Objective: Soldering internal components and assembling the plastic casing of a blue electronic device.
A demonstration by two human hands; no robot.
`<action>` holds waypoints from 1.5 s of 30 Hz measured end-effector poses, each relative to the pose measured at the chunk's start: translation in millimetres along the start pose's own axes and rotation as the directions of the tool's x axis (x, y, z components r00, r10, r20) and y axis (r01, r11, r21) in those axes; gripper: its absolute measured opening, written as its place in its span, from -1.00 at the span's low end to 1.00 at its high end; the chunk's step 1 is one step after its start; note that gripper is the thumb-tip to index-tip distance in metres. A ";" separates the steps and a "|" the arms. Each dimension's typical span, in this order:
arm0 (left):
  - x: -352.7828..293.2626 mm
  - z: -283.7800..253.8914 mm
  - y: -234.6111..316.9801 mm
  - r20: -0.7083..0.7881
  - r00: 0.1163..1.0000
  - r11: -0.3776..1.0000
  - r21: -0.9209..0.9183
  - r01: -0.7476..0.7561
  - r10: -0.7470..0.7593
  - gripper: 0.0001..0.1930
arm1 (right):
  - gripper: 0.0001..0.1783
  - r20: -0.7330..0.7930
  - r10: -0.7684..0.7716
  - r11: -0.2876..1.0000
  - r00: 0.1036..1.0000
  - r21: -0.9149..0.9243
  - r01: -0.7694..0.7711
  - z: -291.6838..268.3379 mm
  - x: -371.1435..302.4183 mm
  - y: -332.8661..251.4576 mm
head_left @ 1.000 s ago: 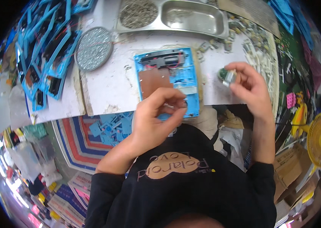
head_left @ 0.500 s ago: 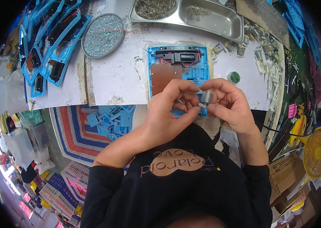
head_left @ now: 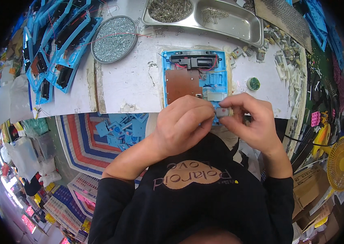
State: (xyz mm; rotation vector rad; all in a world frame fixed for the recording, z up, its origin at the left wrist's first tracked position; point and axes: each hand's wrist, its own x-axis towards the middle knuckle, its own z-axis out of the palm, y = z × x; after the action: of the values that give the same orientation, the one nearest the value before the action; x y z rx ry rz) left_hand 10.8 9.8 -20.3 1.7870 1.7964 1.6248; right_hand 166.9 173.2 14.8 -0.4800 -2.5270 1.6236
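Note:
Between the thumb and fingers of my right hand (head_left: 255,120) is a small grey motor-like part (head_left: 223,112) with a pale yellowish end. My left hand (head_left: 186,122) is closed in a pinch right against its left end; whatever sits in those fingertips is hidden. Both hands are over the table's front edge, close to my body. Just beyond them lies an open blue plastic housing (head_left: 214,78), its near part covered by my hands. Inside it are a brown board (head_left: 182,84), a black module (head_left: 194,62) with red wires, and a pale rectangular piece (head_left: 216,96).
A grey dish of small screws (head_left: 114,39) and a steel tray (head_left: 241,30) with springs stand at the back. Stacked blue housings (head_left: 64,61) fill the left. Grey-white parts (head_left: 283,61) and a small green-topped round container (head_left: 253,83) lie right. A yellow fan (head_left: 342,163) stands lower right.
The grey part has turned from upright to lying sideways in my right fingers. My left fingers have curled in tighter, and both hands sit slightly nearer my body. The pale rectangular piece now shows in the housing.

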 end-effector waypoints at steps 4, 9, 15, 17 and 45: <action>-1.5 -5.4 0.5 0.066 0.987 0.977 -0.144 0.156 -0.148 -0.72 | -0.52 -0.099 -0.422 0.901 0.901 -0.150 0.406 4.8 2.8 6.5; -4.0 -6.5 -0.2 0.111 0.974 0.968 -0.133 0.210 -0.196 -0.79 | -0.53 -0.092 -0.527 0.844 0.845 -0.176 0.507 8.2 3.1 10.8; -1.6 -7.6 0.1 0.146 0.978 0.987 -0.040 0.158 -0.151 -0.73 | -0.49 -0.019 -0.555 0.819 0.831 -0.188 0.542 2.0 0.6 16.6; -4.5 -7.3 3.2 0.163 0.941 0.939 -0.129 0.318 -0.296 -0.78 | -0.49 -0.045 -0.549 0.827 0.835 -0.172 0.535 2.3 -0.4 20.2; 39.5 4.0 -45.7 0.152 0.988 0.880 0.473 -0.047 -0.029 -0.83 | -0.62 -0.440 -0.312 0.939 0.842 -0.277 0.203 -21.5 2.6 64.8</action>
State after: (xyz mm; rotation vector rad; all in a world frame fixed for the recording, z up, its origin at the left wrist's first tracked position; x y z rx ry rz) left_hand -26.7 55.6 -32.8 2.0385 2.2533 1.0581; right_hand 183.4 217.4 -34.6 -0.4631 -2.2723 0.9818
